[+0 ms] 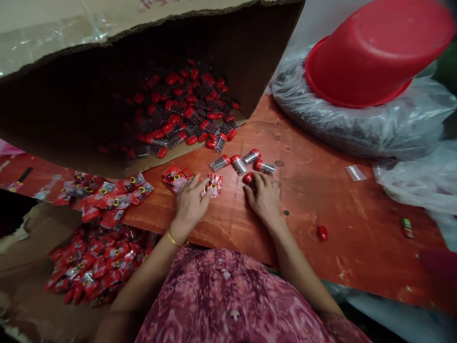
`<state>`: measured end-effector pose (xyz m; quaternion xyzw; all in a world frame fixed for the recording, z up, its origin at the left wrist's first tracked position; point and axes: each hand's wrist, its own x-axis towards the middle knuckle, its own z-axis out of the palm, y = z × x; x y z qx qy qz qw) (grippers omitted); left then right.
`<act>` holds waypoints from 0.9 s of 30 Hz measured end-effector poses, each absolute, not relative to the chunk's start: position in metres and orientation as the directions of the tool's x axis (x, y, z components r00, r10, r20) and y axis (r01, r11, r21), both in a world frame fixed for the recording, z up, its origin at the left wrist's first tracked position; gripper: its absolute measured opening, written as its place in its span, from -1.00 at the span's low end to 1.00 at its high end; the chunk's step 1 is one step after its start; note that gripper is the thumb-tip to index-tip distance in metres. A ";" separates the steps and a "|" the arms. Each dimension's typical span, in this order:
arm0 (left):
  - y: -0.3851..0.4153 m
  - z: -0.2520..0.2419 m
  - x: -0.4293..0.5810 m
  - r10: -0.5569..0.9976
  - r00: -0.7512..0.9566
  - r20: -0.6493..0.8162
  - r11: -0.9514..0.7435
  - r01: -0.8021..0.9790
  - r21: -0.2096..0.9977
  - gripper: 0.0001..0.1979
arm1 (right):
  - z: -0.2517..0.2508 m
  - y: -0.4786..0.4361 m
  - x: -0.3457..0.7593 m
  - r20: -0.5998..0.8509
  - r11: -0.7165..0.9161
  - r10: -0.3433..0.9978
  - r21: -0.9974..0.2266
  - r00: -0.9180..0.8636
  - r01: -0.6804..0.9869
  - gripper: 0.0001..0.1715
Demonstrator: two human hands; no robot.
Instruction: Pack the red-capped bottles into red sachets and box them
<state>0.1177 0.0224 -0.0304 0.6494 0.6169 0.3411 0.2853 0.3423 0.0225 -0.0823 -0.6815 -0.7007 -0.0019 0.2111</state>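
Observation:
My left hand (191,202) lies on the orange-brown table (321,190) with its fingers spread flat, the fingertips resting on a small red packet (215,184). More red packets (175,176) sit just left of it. My right hand (264,195) is curled over a small red-capped vial (248,178), fingers pinching it against the table. Three more red-capped vials (238,163) lie loose just beyond my hands.
A big cardboard box (71,109) lies on its side at the back, holding several red-capped vials (193,114). Filled red packets (96,257) are heaped at lower left. A red basin (371,52) rests upturned on a plastic-wrapped bundle (357,128). A loose red cap (322,233) lies at right.

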 end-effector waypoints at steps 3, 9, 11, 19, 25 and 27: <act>0.034 -0.041 0.129 0.966 0.221 0.138 -0.260 0.807 0.531 -0.73 | -0.084 0.020 0.340 0.323 0.075 0.946 -0.309 0.030 0.948 -0.50; 0.037 -0.053 0.126 0.962 0.229 0.147 -0.271 0.850 0.452 -0.75 | -0.073 0.019 0.344 0.386 0.142 0.922 -0.418 0.034 0.897 -0.64; 0.034 -0.051 0.128 0.970 0.180 0.161 -0.237 0.840 0.488 -0.75 | -0.064 0.017 0.337 0.400 0.192 0.916 -0.500 0.029 0.844 -0.69; 0.023 -0.034 0.143 0.983 0.039 0.179 -0.153 0.711 0.686 -0.72 | -0.046 0.011 0.269 -0.066 -0.067 0.997 -0.997 0.029 0.026 -0.67; 0.018 -0.032 0.145 0.985 -0.055 -0.166 0.172 0.160 0.972 -0.54 | -0.047 0.016 0.270 -0.063 -0.064 0.996 -0.998 0.057 0.016 -0.58; 0.019 -0.030 0.146 0.946 0.036 -0.323 0.323 -0.003 0.946 -0.59 | -0.047 0.015 0.274 -0.001 -0.008 0.998 -0.995 0.069 0.102 -0.55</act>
